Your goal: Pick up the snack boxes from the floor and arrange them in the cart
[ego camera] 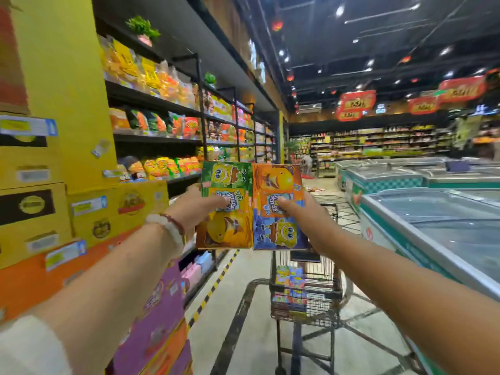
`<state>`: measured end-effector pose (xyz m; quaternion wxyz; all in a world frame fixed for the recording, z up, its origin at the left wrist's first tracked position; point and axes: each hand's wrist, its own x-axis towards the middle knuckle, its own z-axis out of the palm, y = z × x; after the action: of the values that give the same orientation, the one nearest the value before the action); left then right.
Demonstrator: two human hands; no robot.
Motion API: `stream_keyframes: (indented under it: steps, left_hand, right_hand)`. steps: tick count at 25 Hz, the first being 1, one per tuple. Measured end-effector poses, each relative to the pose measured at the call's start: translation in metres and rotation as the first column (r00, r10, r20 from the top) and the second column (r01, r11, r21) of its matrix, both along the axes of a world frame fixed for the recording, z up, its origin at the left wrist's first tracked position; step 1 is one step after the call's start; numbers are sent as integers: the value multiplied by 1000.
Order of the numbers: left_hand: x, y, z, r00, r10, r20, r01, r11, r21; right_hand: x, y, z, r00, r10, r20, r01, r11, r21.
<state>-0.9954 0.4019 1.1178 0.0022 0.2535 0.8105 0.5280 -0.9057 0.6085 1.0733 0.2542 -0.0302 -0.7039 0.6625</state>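
Two snack boxes were held upright at arm's length, edges touching, apparently so their fronts could be checked before stowing. The green-and-orange box (226,205) was gripped by the left hand (201,205) at nine o'clock, thumb across its face; the orange-and-blue box (278,207) was gripped likewise by the right hand (304,215) at three o'clock. Beyond and below, at six o'clock, the cart (305,293) was seen with boxes already stacked inside. Freezers (433,212) were ranged farther off, toward two o'clock.

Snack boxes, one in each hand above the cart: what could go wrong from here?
1. Each hand, left hand and right hand, holds its box mostly by one side edge, so the green-and-orange box or the orange-and-blue box might slip.
2. The cart already holds boxes; dropping these in could upset them.
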Motion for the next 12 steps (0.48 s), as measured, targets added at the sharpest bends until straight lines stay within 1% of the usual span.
stream_keyframes:
  steps: [2, 4, 5, 10, 12]
  left_hand:
    - [-12, 50, -7, 993, -82, 80, 76, 994, 76]
    - [-21, 96, -11, 982, -147, 115, 134, 984, 116]
    - [-29, 118, -13, 980, -172, 104, 158, 978, 134]
    - [-68, 203, -30, 963, -229, 141, 196, 957, 216]
    - [-89, 226, -37, 958, -242, 155, 207, 955, 211]
  right_hand:
    - [3, 42, -2, 998, -60, -20, 60, 998, 1]
    - [2, 82, -5, 993, -121, -15, 120, 993, -9]
    - [0, 99, -4, 989, -146, -12, 146, 989, -12]
    - [-26, 170, -5, 977, -213, 7, 213, 977, -10]
    - [-45, 191, -13, 977, -213, 23, 214, 977, -18]
